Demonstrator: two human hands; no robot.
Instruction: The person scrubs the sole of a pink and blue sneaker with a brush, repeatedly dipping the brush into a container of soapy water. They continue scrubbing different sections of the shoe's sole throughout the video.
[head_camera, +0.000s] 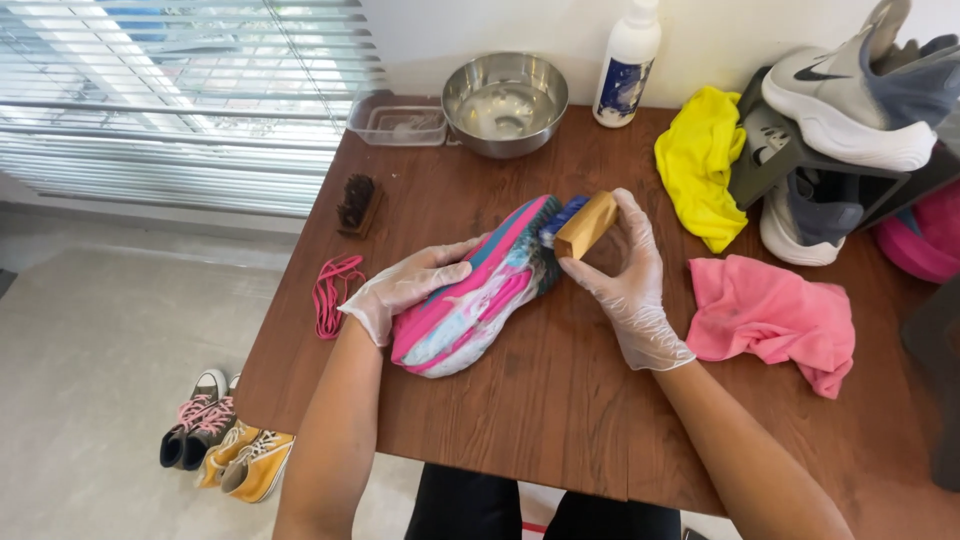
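A pink, blue and white sneaker (475, 300) lies sole-up on the brown wooden table (560, 400), streaked with foam. My left hand (405, 288), in a clear glove, grips the shoe's side near the middle. My right hand (625, 275), also gloved, holds a wooden scrub brush (584, 224) with blue bristles pressed against the toe end of the sole.
A steel bowl (504, 102), clear plastic tub (396, 122) and white bottle (626, 62) stand at the back. A dark brush (357, 203) and pink laces (333, 290) lie left. Yellow cloth (700, 160), pink cloth (775, 318) and grey sneakers (850, 110) sit right. Shoes (225, 440) rest on the floor.
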